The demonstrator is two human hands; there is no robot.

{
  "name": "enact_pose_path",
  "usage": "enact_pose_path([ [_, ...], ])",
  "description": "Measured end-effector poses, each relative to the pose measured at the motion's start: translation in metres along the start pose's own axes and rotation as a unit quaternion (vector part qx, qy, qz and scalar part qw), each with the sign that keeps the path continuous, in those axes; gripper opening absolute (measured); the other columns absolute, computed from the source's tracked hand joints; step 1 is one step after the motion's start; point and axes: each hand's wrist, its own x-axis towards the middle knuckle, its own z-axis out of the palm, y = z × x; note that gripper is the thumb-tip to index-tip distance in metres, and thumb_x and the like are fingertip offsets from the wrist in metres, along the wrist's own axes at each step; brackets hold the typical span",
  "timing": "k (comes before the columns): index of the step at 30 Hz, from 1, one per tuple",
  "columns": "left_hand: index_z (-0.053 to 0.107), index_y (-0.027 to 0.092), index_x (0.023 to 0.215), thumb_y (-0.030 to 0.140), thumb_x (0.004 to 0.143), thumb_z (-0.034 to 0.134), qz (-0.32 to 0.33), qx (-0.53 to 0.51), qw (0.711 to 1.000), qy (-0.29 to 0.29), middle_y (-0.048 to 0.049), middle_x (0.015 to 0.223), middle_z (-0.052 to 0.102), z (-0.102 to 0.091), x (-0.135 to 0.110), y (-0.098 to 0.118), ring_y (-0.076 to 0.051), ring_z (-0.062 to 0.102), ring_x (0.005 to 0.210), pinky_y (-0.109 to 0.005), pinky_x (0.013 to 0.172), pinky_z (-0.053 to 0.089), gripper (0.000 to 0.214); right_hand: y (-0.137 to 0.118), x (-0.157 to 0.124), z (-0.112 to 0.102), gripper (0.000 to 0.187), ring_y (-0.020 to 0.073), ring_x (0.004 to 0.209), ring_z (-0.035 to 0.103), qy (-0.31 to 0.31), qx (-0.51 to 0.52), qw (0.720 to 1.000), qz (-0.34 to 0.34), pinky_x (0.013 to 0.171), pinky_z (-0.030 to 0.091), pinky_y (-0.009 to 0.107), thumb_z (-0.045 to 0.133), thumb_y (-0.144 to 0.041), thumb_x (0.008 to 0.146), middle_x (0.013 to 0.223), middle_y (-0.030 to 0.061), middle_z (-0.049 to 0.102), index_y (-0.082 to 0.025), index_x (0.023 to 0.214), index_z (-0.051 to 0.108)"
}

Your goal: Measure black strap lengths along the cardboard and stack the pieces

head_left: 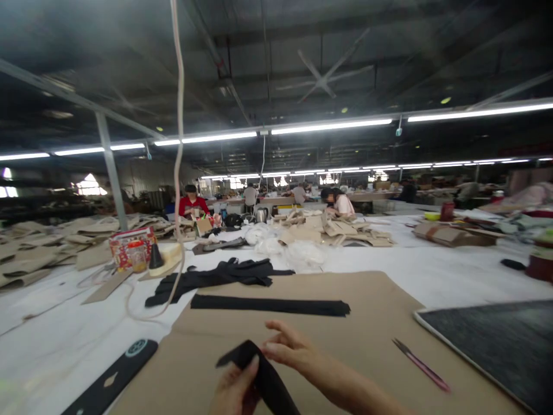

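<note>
Grips a bent black strip [272,383] in the left hand [237,387], pressing the thumb on its face, over a brown sheet [367,340] spread on the white table [389,259]. Holds the right hand [294,350] just beside the bend, on its right, released, with fingers loosely curled and spread. Cannot tell whether those fingertips touch the strip.

Has a straight black band [270,305] just beyond both hands, lying flat across the sheet, and behind it a loose heap of black cloth [216,276]. Has a small pink-handled pointed tool [421,364] aslant on the sheet, apart from the right hand, and farther right a dark grey pad [492,346] with a pale edge. At lower left, has a long black bar [114,377] with a round emblem, beside the sheet.

Faces a pale cord [179,115] hanging down on the left and, farther off, clear plastic bags [298,252], piled brown pieces [332,227] and a person in red [193,204].
</note>
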Motion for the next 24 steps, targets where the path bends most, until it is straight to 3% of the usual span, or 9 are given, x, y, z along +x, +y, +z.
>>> enact_pose_path([
  [3, 0.070, 0.011, 0.093, 0.024, 0.073, 0.070, -0.063, -0.054, 0.996, 0.022, -0.0120, 0.085, 0.072, -0.007, 0.000, -0.003, -0.020, 0.069, 0.078, -0.028, 0.071, 0.056, 0.024, 0.027, -0.008, 0.009, 0.061, 0.0152, 0.071, 0.061, -0.143, 0.101, 0.981, 0.084, 0.070, 0.046, 0.028, 0.075, -0.048, 0.064, 0.084, 0.0028, 0.063, -0.018, 0.114, 0.056],
  [6, 0.067, 0.010, 0.097, 0.007, 0.077, 0.062, -0.105, -0.077, 0.989, 0.069, -0.0111, 0.091, 0.072, -0.019, 0.001, -0.004, -0.015, 0.068, 0.079, -0.022, 0.071, 0.056, 0.021, 0.049, -0.019, 0.012, 0.053, 0.0101, 0.053, 0.055, -0.157, 0.154, 0.963, 0.157, 0.054, 0.043, 0.021, 0.080, -0.038, 0.056, 0.072, -0.0013, 0.061, -0.018, 0.102, 0.062],
  [9, 0.066, 0.010, 0.098, 0.003, 0.079, 0.058, -0.125, -0.084, 0.983, 0.104, -0.0106, 0.096, 0.072, -0.036, 0.002, -0.002, -0.015, 0.069, 0.085, -0.023, 0.073, 0.057, 0.022, 0.061, -0.036, -0.002, 0.044, 0.0084, 0.054, 0.052, -0.142, 0.142, 0.956, 0.213, 0.051, 0.041, 0.017, 0.080, -0.031, 0.053, 0.071, -0.0026, 0.061, -0.017, 0.092, 0.066],
  [14, 0.065, 0.012, 0.098, 0.002, 0.082, 0.053, -0.145, -0.086, 0.973, 0.160, -0.0078, 0.098, 0.072, -0.068, 0.003, -0.003, -0.015, 0.069, 0.087, -0.022, 0.071, 0.058, 0.022, 0.066, -0.081, -0.051, 0.045, 0.0077, 0.057, 0.050, -0.166, 0.101, 0.941, 0.277, 0.052, 0.041, 0.016, 0.078, -0.028, 0.057, 0.075, -0.0021, 0.063, -0.017, 0.099, 0.069],
  [17, 0.065, 0.012, 0.095, 0.001, 0.083, 0.051, -0.159, -0.089, 0.967, 0.179, -0.0069, 0.097, 0.072, -0.081, 0.004, -0.009, -0.015, 0.069, 0.087, -0.021, 0.071, 0.059, 0.022, 0.060, -0.113, -0.089, 0.045, 0.0087, 0.061, 0.052, -0.146, 0.066, 0.935, 0.316, 0.056, 0.040, 0.016, 0.078, -0.027, 0.056, 0.077, -0.0009, 0.064, -0.015, 0.099, 0.069],
  [21, 0.065, 0.010, 0.094, -0.002, 0.081, 0.051, -0.183, -0.091, 0.963, 0.174, -0.0086, 0.098, 0.071, -0.083, -0.002, -0.022, -0.017, 0.069, 0.089, -0.025, 0.073, 0.059, 0.023, 0.043, -0.146, -0.136, 0.041, 0.0104, 0.063, 0.054, -0.099, -0.001, 0.930, 0.355, 0.057, 0.037, 0.017, 0.077, -0.023, 0.055, 0.075, 0.0001, 0.064, -0.013, 0.094, 0.069],
  [24, 0.064, 0.010, 0.098, -0.002, 0.080, 0.052, -0.183, -0.087, 0.964, 0.170, -0.0107, 0.103, 0.070, -0.081, -0.009, -0.029, -0.019, 0.068, 0.094, -0.027, 0.076, 0.059, 0.024, 0.041, -0.158, -0.157, 0.035, 0.0143, 0.070, 0.057, -0.097, -0.043, 0.924, 0.367, 0.061, 0.037, 0.020, 0.069, -0.020, 0.060, 0.083, 0.0037, 0.065, -0.013, 0.094, 0.066],
])
